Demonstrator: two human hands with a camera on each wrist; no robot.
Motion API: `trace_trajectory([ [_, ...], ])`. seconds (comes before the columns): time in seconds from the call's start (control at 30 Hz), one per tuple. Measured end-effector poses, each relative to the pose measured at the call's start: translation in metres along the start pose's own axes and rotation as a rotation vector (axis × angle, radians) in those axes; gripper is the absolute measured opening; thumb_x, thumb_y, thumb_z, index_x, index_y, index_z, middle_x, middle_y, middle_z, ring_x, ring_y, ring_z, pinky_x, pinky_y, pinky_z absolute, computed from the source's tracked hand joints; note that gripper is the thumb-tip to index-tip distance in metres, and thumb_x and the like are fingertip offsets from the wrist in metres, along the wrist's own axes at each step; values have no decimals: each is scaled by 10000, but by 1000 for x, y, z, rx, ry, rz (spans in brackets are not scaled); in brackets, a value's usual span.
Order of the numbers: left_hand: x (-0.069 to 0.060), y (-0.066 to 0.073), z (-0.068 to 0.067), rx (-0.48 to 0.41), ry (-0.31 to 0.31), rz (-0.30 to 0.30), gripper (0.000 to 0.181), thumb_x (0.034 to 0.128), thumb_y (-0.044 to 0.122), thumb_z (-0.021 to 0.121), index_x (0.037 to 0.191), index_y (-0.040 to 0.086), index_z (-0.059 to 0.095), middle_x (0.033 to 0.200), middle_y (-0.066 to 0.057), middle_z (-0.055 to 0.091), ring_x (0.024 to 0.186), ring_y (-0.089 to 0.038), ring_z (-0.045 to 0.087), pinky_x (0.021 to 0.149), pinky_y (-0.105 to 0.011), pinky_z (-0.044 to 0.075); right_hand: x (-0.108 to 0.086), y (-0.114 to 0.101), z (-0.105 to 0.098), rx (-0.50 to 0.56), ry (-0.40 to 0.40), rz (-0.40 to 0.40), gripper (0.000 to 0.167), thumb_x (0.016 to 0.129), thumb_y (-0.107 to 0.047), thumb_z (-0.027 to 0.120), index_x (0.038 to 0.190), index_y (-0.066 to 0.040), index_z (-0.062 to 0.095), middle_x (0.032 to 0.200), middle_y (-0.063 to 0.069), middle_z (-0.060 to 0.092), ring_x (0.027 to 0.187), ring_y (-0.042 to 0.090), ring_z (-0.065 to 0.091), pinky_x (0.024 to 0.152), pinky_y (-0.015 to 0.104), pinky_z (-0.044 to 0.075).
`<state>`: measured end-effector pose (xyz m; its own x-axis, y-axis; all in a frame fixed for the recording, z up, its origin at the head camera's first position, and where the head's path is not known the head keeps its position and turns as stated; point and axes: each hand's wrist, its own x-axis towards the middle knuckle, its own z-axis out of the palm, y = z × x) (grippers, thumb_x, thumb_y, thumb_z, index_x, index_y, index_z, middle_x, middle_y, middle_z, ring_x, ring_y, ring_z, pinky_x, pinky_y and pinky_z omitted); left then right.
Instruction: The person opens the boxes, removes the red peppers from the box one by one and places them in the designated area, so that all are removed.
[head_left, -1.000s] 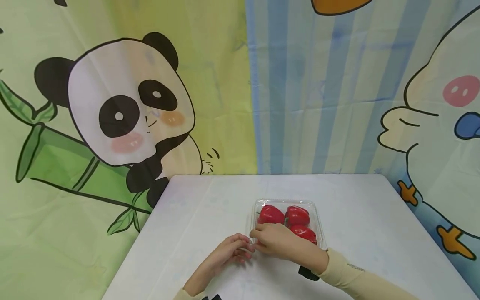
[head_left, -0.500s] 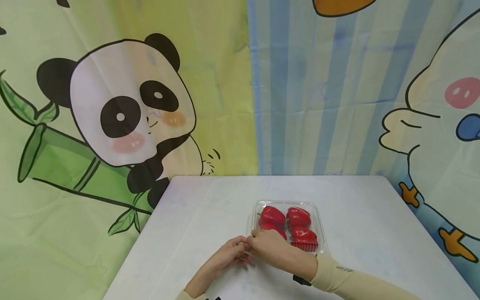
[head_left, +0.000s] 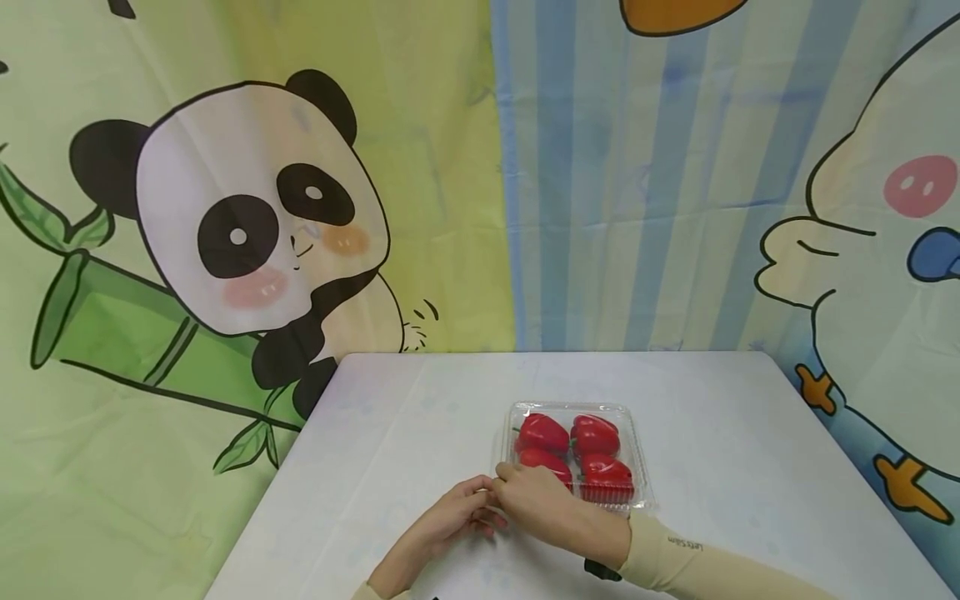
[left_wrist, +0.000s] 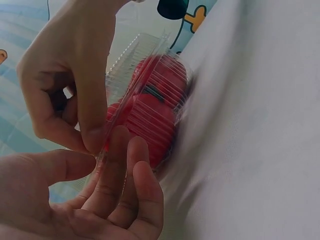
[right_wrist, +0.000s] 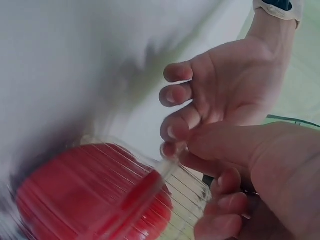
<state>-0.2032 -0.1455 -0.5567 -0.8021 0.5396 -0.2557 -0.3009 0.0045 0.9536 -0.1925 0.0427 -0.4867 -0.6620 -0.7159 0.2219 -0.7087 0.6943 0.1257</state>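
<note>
A clear plastic clamshell box holding several red bell peppers lies on the white table. My left hand is at its near left corner. There, in the left wrist view, the thumb and index finger pinch the box's rim, with the other fingers bent below it. Reaching across the near side, my right hand pinches the rim right beside the left fingertips, thumb against index finger. In the right wrist view the ribbed box wall shows near the right thumb. The right hand partly covers the near left pepper in the head view.
White table surface surrounds the box. Behind the table hangs a printed cloth backdrop with a panda and another cartoon figure. Dark wrist bands sit by the light sleeves.
My right hand has shifted slightly left and toward me along the box rim, uncovering the near peppers. My left hand has stayed almost in place at the corner.
</note>
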Motion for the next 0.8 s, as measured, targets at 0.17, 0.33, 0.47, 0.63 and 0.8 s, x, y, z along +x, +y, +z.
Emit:
trace_trajectory([
  [0.17, 0, -1, 0, -6, -2, -2, 149, 1016, 196, 544, 1132, 114, 588, 1056, 4, 723, 853, -112, 696, 700, -250, 530, -1, 0, 5, -9, 48, -3, 119, 832, -247, 820, 922, -178, 783, 739, -54, 588, 589, 56, 485, 499, 170, 435],
  [0.33, 0, 0, 1, -9, 0, 0, 185, 1018, 229, 559, 1155, 106, 580, 1062, -4, 723, 855, -119, 696, 704, -252, 527, -1, 1, 8, 46, 84, 29, 77, 831, -217, 807, 861, -160, 766, 713, -60, 567, 561, 34, 413, 477, 152, 370],
  [0.47, 0, 0, 1, -5, 0, 0, 205, 1021, 240, 561, 1170, 100, 573, 1062, -7, 727, 858, -123, 697, 708, -253, 524, -2, 2, 10, 76, 116, 35, 61, 826, -194, 800, 826, -166, 746, 699, -62, 549, 554, 29, 385, 473, 149, 327],
  [0.63, 0, 0, 2, 0, 4, -7, 212, 1015, 230, 569, 1174, 90, 574, 1047, -3, 728, 853, -116, 695, 707, -248, 525, -3, 2, 11, 96, 150, 34, 78, 833, -191, 796, 802, -164, 730, 689, -62, 537, 554, 25, 365, 474, 145, 303],
  [0.8, 1, -2, 3, 3, -3, -14, 236, 1011, 207, 564, 1192, 60, 605, 997, 23, 721, 843, -104, 690, 708, -246, 531, -4, 2, 11, 104, 144, 43, 84, 826, -182, 797, 803, -153, 721, 690, -60, 526, 557, 34, 354, 482, 143, 295],
])
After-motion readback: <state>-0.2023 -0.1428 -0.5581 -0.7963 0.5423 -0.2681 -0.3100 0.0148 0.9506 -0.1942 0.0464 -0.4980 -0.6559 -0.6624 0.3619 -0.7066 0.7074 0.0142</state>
